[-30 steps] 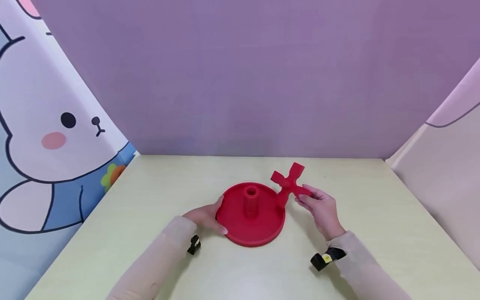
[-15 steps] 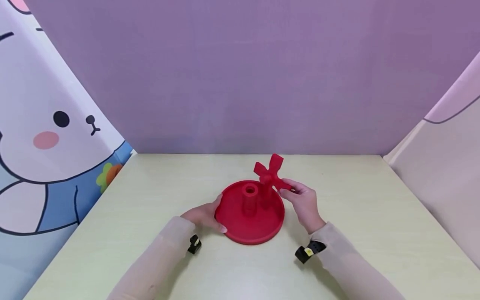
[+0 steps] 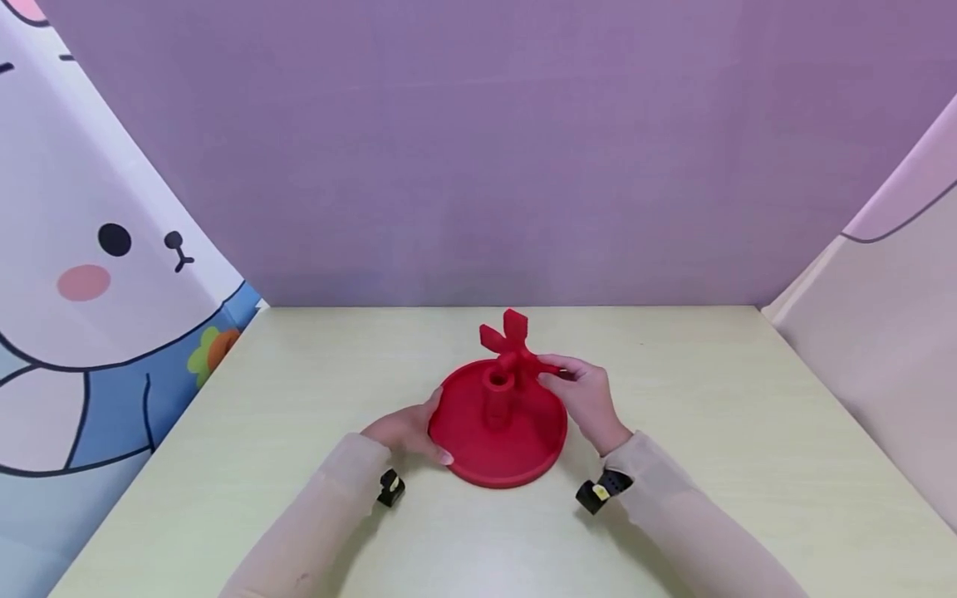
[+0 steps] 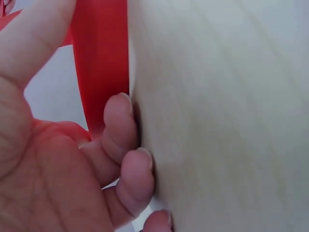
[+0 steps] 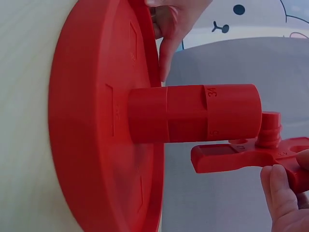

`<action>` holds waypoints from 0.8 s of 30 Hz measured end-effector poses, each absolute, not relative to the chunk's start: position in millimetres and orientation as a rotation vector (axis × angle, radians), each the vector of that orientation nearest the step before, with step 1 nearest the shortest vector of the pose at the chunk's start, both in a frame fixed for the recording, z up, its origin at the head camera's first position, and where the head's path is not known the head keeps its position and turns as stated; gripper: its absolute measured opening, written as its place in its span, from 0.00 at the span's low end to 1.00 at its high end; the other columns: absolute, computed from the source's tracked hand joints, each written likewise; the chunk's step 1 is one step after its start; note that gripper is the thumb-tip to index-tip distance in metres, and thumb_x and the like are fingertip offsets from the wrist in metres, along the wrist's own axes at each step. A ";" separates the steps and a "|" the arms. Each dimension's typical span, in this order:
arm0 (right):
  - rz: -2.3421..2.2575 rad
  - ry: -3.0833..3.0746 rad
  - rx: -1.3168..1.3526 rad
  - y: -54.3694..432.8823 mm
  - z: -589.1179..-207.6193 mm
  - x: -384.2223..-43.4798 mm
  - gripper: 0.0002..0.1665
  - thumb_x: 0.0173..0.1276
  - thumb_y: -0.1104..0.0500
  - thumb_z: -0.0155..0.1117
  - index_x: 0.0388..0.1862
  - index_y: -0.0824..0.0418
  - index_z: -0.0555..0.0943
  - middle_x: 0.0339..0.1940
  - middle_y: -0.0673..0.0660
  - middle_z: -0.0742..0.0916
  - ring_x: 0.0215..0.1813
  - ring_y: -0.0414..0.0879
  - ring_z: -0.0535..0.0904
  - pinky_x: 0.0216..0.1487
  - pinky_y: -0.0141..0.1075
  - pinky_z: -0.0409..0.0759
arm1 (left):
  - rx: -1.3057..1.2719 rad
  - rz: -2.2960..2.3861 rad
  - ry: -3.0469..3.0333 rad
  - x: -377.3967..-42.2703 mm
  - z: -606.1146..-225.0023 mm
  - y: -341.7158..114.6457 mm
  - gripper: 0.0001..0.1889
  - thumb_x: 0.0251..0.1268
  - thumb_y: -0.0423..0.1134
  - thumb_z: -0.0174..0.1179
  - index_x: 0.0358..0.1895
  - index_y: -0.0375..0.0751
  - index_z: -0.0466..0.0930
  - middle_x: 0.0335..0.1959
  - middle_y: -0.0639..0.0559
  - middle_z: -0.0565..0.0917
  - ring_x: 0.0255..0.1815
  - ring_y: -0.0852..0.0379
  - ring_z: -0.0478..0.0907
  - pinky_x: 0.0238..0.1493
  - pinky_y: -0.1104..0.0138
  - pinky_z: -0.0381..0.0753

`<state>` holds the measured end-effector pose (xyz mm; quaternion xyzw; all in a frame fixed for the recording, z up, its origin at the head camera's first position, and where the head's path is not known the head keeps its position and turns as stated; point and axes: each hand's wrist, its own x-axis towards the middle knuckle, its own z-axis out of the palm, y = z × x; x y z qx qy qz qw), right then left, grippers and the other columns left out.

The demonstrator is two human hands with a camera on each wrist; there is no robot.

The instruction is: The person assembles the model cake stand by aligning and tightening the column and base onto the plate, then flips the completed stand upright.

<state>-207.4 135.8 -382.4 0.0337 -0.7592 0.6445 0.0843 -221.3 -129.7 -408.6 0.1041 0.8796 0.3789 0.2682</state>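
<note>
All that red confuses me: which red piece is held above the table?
The cross-shaped piece, pinched in the right hand. The round tray, with its upright post, rests on the table, the left hand at its edge.

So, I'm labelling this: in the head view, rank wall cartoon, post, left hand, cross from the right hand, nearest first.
1. Cross: pinched by the right hand.
2. Post: mid-tray.
3. Left hand: at the tray's left rim.
4. Wall cartoon: far left.

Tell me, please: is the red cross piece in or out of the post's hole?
Out: the head view shows the hole unfilled; the right wrist view shows the cross piece outside the post.
</note>
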 end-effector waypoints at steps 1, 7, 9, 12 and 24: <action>1.923 -2.270 0.105 135.2 -382.6 -207.3 0.17 0.63 0.70 0.64 0.52 0.70 0.81 0.48 0.65 0.85 0.43 0.49 0.80 0.42 0.31 0.81 | 0.277 1.019 2.371 -221.1 -408.4 -129.2 0.61 0.45 0.40 0.76 0.77 0.38 0.37 0.69 0.42 0.64 0.67 0.42 0.61 0.56 0.51 0.74; 1.983 -2.246 0.118 133.8 -384.2 -207.3 0.16 0.65 0.67 0.63 0.52 0.72 0.81 0.46 0.64 0.86 0.41 0.49 0.82 0.46 0.39 0.82 | 0.274 1.029 2.362 -220.8 -408.0 -128.2 0.61 0.45 0.39 0.76 0.77 0.38 0.37 0.69 0.43 0.63 0.67 0.43 0.60 0.57 0.51 0.73; 2.010 -2.230 0.123 134.0 -384.7 -207.6 0.17 0.67 0.65 0.63 0.52 0.72 0.81 0.45 0.63 0.86 0.42 0.51 0.83 0.47 0.40 0.81 | 0.278 1.041 2.359 -220.7 -408.0 -128.3 0.61 0.45 0.39 0.75 0.77 0.38 0.37 0.69 0.43 0.63 0.67 0.43 0.60 0.58 0.50 0.72; 2.029 -2.214 0.142 134.0 -385.6 -208.1 0.17 0.68 0.63 0.63 0.51 0.72 0.81 0.45 0.64 0.86 0.44 0.56 0.84 0.49 0.42 0.80 | 0.286 1.035 2.365 -220.3 -407.8 -128.8 0.62 0.45 0.39 0.75 0.77 0.37 0.37 0.70 0.42 0.62 0.68 0.42 0.59 0.60 0.50 0.70; 1.958 -2.271 0.127 133.2 -387.0 -207.8 0.21 0.67 0.62 0.63 0.58 0.68 0.79 0.50 0.64 0.84 0.46 0.48 0.80 0.45 0.29 0.80 | 0.277 1.034 2.356 -223.4 -411.0 -129.1 0.62 0.44 0.40 0.76 0.77 0.38 0.37 0.70 0.42 0.62 0.68 0.42 0.59 0.56 0.50 0.74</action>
